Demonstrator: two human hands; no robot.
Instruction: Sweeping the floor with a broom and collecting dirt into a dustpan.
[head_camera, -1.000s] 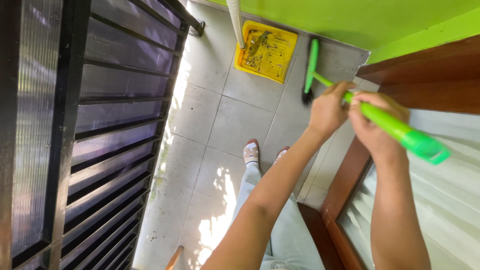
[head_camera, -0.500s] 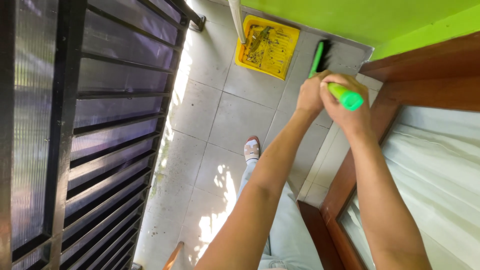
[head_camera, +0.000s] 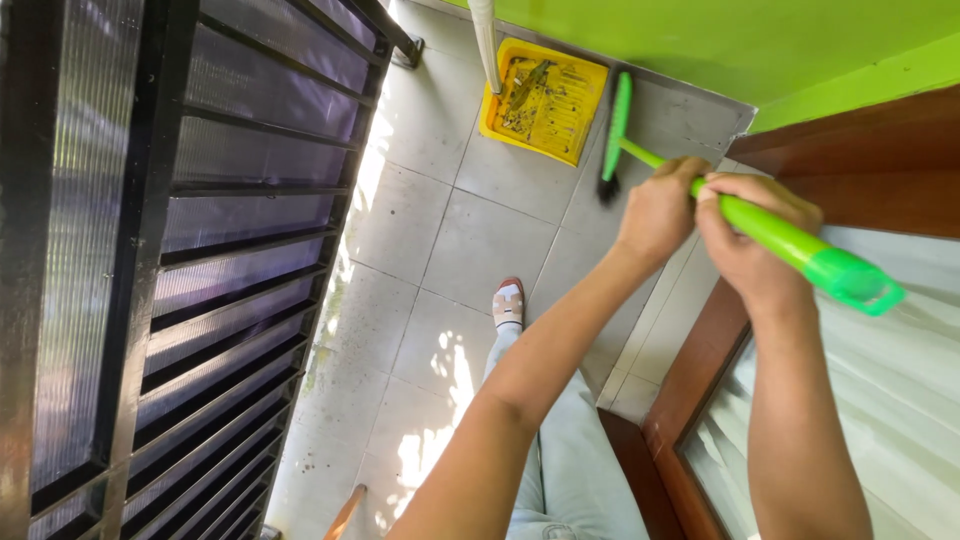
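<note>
both hands wrapped tight round the green broom handle: left hand lower down the shaft, right hand just above it, nearer the capped top end. broom head with dark bristles rests on the pale floor tiles, just beside the yellow dustpan, which holds leaves and debris. white pole stands at the dustpan's far edge. green wall behind the dustpan; black gate well to its left; person's sandalled foot nearer than it.
</note>
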